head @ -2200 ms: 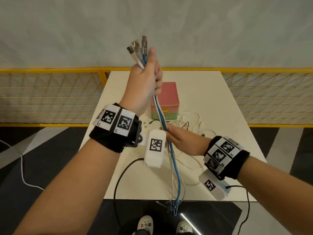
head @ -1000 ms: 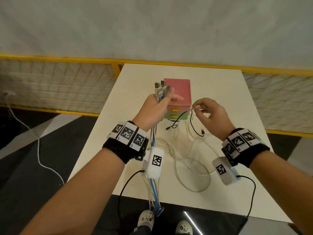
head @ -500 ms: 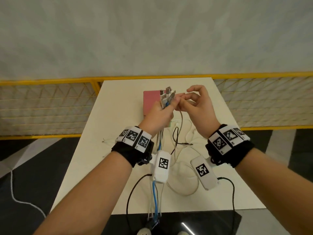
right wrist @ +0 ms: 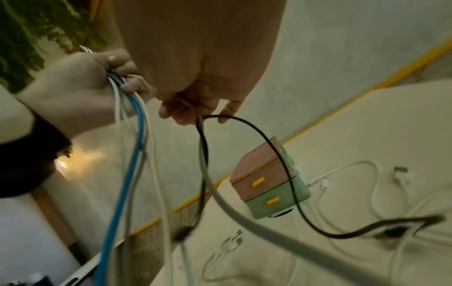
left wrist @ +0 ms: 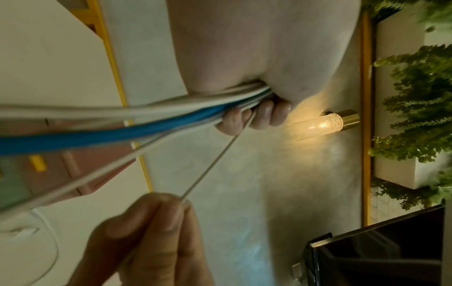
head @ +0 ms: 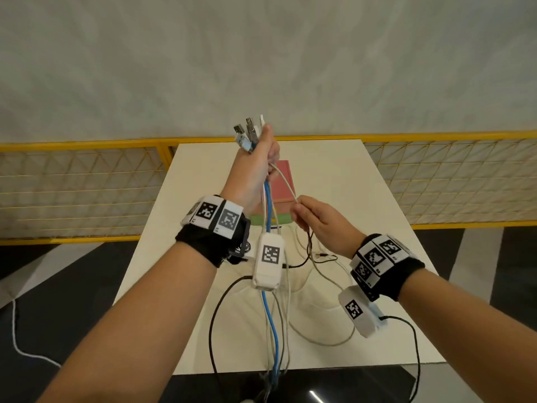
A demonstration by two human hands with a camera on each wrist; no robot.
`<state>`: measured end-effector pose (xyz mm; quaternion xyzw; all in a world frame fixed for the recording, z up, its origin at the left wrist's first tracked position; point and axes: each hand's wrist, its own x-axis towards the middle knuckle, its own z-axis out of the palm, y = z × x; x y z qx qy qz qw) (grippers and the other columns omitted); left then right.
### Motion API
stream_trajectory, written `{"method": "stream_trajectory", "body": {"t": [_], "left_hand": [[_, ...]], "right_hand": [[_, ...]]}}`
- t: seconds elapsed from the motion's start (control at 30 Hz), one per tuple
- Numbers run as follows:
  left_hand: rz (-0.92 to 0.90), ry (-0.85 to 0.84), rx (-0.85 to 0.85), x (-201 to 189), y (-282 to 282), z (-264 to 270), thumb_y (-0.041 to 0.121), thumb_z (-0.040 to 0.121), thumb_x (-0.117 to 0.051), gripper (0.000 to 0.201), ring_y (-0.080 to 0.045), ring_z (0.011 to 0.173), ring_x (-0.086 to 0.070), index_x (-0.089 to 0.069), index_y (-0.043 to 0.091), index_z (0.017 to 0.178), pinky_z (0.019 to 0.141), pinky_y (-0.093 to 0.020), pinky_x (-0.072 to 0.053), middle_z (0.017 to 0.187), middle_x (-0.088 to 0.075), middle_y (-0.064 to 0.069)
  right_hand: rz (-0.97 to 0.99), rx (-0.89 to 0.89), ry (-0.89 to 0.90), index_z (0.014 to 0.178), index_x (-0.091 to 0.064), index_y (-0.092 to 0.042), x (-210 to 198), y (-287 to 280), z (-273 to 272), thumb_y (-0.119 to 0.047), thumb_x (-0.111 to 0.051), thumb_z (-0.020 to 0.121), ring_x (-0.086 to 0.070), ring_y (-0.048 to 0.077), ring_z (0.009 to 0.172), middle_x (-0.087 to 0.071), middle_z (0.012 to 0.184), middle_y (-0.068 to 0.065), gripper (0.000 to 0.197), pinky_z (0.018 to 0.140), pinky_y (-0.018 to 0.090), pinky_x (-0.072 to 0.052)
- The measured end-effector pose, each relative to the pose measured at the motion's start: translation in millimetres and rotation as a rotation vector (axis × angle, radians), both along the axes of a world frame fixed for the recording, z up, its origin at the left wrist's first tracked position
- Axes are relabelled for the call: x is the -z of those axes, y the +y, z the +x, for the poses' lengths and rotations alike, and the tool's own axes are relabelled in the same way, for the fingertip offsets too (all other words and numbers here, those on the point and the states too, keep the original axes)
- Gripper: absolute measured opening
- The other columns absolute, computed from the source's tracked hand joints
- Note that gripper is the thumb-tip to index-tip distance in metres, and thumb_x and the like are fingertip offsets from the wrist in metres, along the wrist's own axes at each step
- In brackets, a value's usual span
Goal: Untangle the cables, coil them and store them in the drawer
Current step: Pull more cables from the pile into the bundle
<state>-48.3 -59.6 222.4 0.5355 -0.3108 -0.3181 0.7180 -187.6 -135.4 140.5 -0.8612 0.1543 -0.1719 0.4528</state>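
The head view alone shows the connector ends (head: 250, 132) fanned out above the raised left hand (head: 255, 167), while the left wrist view alone shows a lit lamp (left wrist: 322, 123) and green foliage (left wrist: 415, 108) beyond those fingers. The left hand is held up above the table (head: 334, 175), its fingers curled tightly round a bundle of cables (head: 268, 205), among them a blue cable (head: 268, 199) that hangs straight down past the wrist and over the table's near edge. Lower and to the right of it, the right hand (head: 322, 225) pinches a thin white cable (head: 286, 181) between thumb and fingertips; that cable runs taut up into the left fist. The right wrist view adds that a black cable (right wrist: 269, 147) loops under the right hand's fingers (right wrist: 176, 114), though whether they grip it cannot be told. Beyond and below both hands stands a small drawer box (head: 283, 187), pink above and green below, with yellow handles; both drawers look closed in the right wrist view, so their contents cannot be seen. More loose white cables (head: 319, 330) lie on the table beneath the right hand.
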Motion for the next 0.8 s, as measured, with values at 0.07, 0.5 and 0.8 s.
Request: {"method": "stream_trajectory", "body": {"t": [0.07,0.5,0.8], "left_hand": [[-0.037,0.056,-0.008,-4,2,1,0.038,0.104,-0.039,0.049,-0.009,0.054,-0.033,-0.035,0.02,0.059,0.067,-0.035,-0.04,0.053,-0.03,0.009],[0.112,-0.278,0.072,-16,28,17,0.034,0.104,-0.043,0.033,-0.008,0.042,-0.02,-0.069,0.02,0.115,0.037,-0.02,-0.021,0.054,-0.025,0.005],[0.468,-0.413,0.124,11,11,-14,0.05,0.099,-0.043,0.056,-0.03,0.066,-0.064,-0.068,0.008,0.071,0.066,-0.037,-0.053,0.06,-0.069,-0.002]], "right_hand": [[-0.173,-0.01,0.099,0.083,-0.05,-0.012,5,-13,0,-0.024,-0.033,0.103,-0.049,0.016,0.067,-0.053,0.071,0.001,0.029,0.075,0.029,-0.04],[-0.224,0.365,0.177,0.082,-0.062,-0.012,-18,-56,-7,-0.023,-0.044,0.099,-0.06,0.02,0.055,-0.063,0.079,0.002,0.027,0.058,0.029,-0.049],[-0.543,0.216,-0.019,0.089,-0.064,-0.01,-68,-29,14,-0.028,-0.045,0.098,-0.066,0.023,0.072,-0.064,0.075,0.001,0.028,0.063,0.039,-0.053]]}}
